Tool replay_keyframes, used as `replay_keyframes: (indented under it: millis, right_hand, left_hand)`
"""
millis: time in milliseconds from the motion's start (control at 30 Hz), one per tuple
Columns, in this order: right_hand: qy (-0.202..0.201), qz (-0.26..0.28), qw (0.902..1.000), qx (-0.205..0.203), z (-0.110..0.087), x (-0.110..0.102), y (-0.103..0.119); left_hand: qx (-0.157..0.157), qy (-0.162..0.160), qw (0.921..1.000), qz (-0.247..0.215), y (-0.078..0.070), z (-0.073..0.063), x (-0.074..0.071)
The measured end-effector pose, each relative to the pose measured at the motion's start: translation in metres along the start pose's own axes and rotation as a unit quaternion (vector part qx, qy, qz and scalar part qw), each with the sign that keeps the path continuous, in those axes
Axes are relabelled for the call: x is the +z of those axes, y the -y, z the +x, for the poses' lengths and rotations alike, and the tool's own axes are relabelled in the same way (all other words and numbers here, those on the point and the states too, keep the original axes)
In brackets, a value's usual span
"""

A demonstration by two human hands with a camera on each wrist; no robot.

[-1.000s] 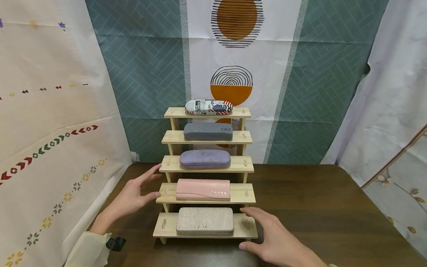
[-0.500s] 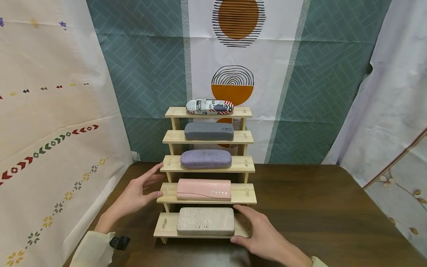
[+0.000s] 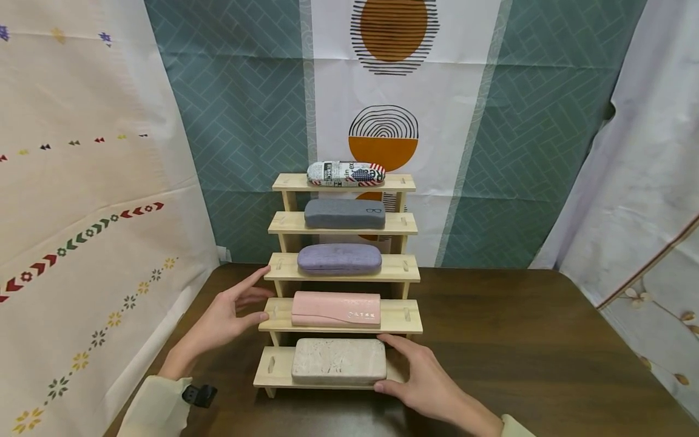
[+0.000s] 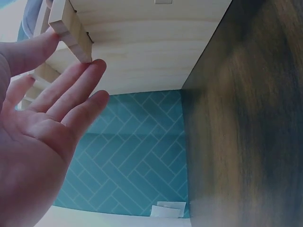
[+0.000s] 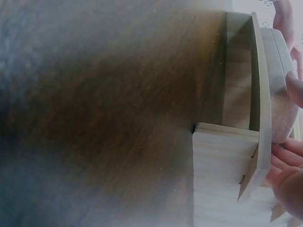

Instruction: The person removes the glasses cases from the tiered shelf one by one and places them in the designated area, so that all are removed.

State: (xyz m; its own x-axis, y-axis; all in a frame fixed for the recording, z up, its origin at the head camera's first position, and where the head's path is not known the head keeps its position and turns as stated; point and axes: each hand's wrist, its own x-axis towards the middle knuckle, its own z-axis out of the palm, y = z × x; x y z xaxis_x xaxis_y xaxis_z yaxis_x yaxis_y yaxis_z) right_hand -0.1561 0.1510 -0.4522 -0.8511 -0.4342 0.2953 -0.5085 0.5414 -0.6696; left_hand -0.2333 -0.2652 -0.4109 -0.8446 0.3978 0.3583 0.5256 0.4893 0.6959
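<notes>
My right hand [image 3: 428,382] grips the right end of a beige glasses case [image 3: 338,359], thumb at its front corner and index finger at its back corner. The case lies on the lowest step of a light wooden tiered stand [image 3: 273,370]. In the right wrist view the thumb [image 5: 296,89] presses the case's side, with the other fingers bent at its end. My left hand [image 3: 224,318] rests against the stand's left edge, fingers extended. Its thumb touches the step with the pink glasses case [image 3: 335,308]; its index finger reaches the step with the purple case [image 3: 340,258].
Higher steps bear a grey glasses case [image 3: 345,213] and, topmost, a newspaper-print case [image 3: 346,173]. The stand is on a dark wooden table [image 3: 491,340]. Behind hangs a patterned cloth [image 3: 246,121], with pale cloths at both sides.
My right hand has moved left from beside the stand onto the beige case's right end. The left hand keeps its place at the stand's edge. The view shifts slightly.
</notes>
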Motion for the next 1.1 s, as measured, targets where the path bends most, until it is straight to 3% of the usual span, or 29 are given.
replay_keyframes:
  millis: [1100]
  right_hand:
    - [-0.018,0.054,0.9951,0.080,-0.0014,-0.0009,0.0095]
  left_hand:
    - [-0.012,0.000,0.9994,-0.031,0.0014,0.0006,0.0008]
